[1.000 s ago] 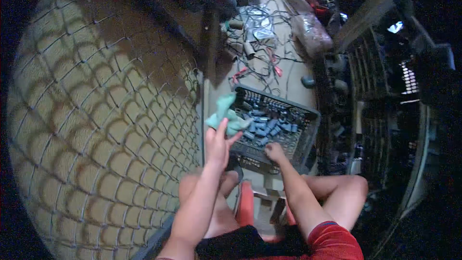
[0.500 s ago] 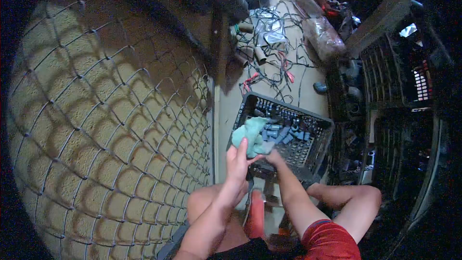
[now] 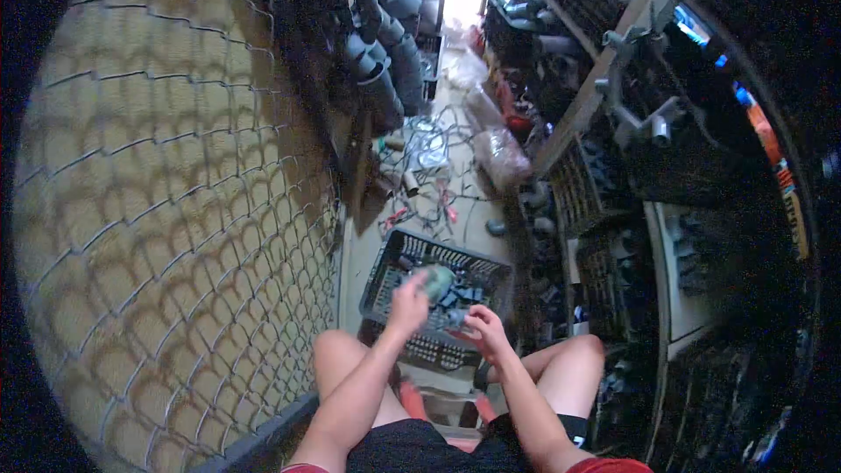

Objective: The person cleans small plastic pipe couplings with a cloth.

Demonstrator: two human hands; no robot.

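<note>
My left hand [image 3: 408,307] is closed around a bunched pale-green cloth [image 3: 436,280], blurred by motion. It hangs over the near-left part of a black plastic crate [image 3: 392,254] on the floor. Lower and to the right, my right hand [image 3: 484,333] pinches a small grey pipe fitting [image 3: 456,317] above the crate's near side. Several blue-grey pipe fittings [image 3: 454,292] lie loose inside the crate. The far ends of the fingers on my left hand are partly hidden by the cloth.
A wire mesh fence [image 3: 158,228] stands close on the left. Shelves with black crates [image 3: 578,184] line the right. Large grey pipe fittings [image 3: 372,57] are stacked ahead on the left. Loose black straps [image 3: 469,184] and plastic-wrapped bundles [image 3: 504,158] lie on the floor beyond.
The view has tilted up, showing more of the aisle. My right hand has come away from the cloth and now shows a grey fitting. The cloth stays in my left hand, more bunched.
</note>
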